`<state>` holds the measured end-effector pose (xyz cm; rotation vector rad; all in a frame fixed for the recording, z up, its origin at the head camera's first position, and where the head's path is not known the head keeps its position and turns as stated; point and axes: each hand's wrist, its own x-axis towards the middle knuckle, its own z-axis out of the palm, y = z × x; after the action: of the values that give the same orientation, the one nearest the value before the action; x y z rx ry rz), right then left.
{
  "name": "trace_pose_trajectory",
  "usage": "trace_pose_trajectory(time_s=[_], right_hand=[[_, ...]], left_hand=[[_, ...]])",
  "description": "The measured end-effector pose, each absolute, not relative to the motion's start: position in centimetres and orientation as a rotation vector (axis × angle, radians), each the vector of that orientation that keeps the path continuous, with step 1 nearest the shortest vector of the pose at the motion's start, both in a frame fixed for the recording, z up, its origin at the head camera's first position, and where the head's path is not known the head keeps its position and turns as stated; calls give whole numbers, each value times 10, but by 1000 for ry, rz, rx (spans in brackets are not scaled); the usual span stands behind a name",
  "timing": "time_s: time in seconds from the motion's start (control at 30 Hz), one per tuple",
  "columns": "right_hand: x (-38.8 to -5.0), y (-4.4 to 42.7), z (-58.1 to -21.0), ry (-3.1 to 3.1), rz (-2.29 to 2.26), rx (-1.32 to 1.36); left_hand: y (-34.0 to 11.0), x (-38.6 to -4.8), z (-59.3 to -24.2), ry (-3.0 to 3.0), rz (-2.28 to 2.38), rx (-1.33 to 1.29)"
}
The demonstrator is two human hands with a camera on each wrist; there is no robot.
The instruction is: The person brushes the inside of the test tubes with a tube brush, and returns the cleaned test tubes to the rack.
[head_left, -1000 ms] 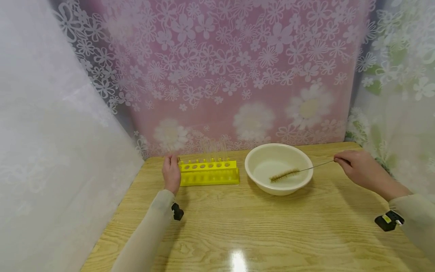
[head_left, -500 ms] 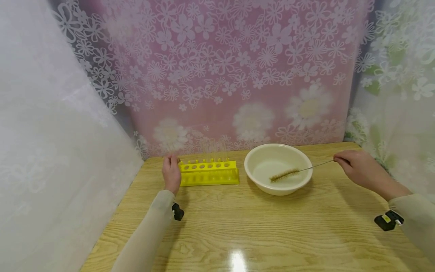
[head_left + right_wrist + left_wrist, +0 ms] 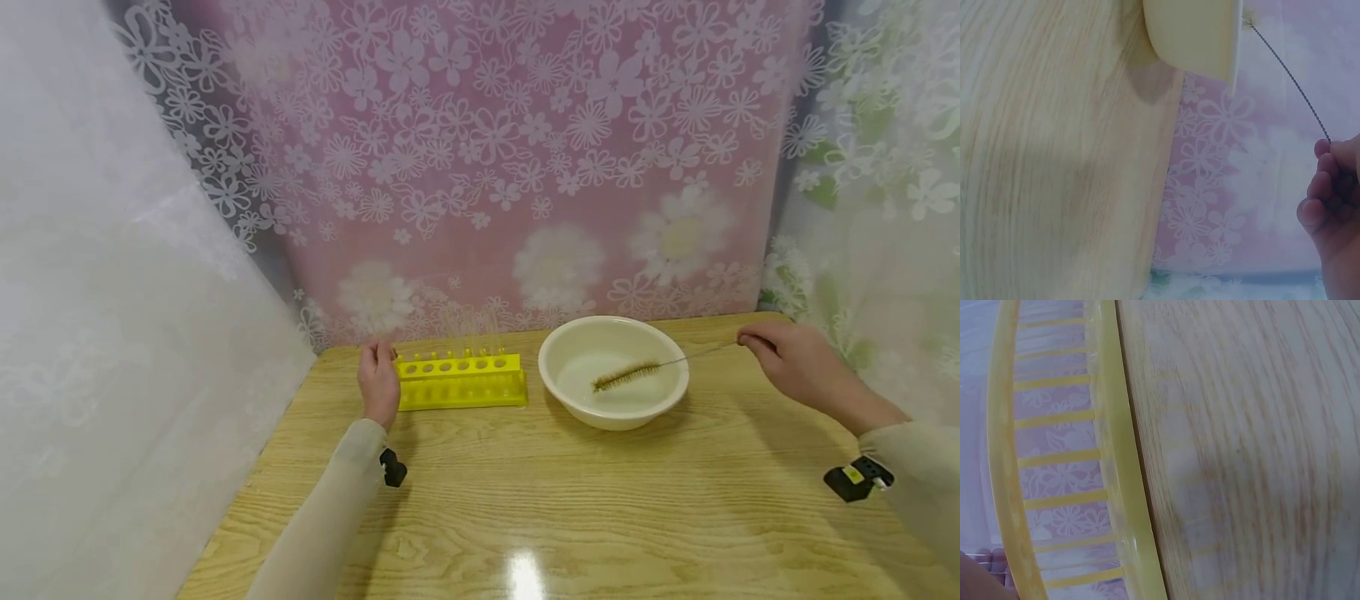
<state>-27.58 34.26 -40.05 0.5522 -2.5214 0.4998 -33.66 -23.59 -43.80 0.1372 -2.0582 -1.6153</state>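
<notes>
In the head view my left hand (image 3: 378,385) grips the left end of a yellow test tube rack (image 3: 461,396). Its fingertips (image 3: 985,575) show in the left wrist view, behind the rack's top bar. Several clear test tubes (image 3: 474,332) stand upright along the back of the rack. My right hand (image 3: 798,367) pinches the end of a test tube brush's twisted wire handle (image 3: 1291,78) between thumb and fingers. The tan bristles of the test tube brush (image 3: 626,377) slant down into a cream basin (image 3: 551,379); whether they touch its bottom I cannot tell.
Rack and basin stand side by side near the back of the wood-grain table (image 3: 570,508). A pink flowered curtain (image 3: 480,167) hangs right behind them. White sheeting (image 3: 135,333) closes the left side, and flowered sheeting (image 3: 892,208) the right.
The brush's bristles have shifted slightly up and to the left over the basin as my right hand moves a little. My left hand and the rack hold still.
</notes>
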Motion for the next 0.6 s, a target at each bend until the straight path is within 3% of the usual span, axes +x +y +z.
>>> trace_pose_trajectory(time_s=[0.6], right_hand=[[-273,344,-381,-2529,525,482]], left_hand=[[-235,-344,-423,-1903,-1613,-35]])
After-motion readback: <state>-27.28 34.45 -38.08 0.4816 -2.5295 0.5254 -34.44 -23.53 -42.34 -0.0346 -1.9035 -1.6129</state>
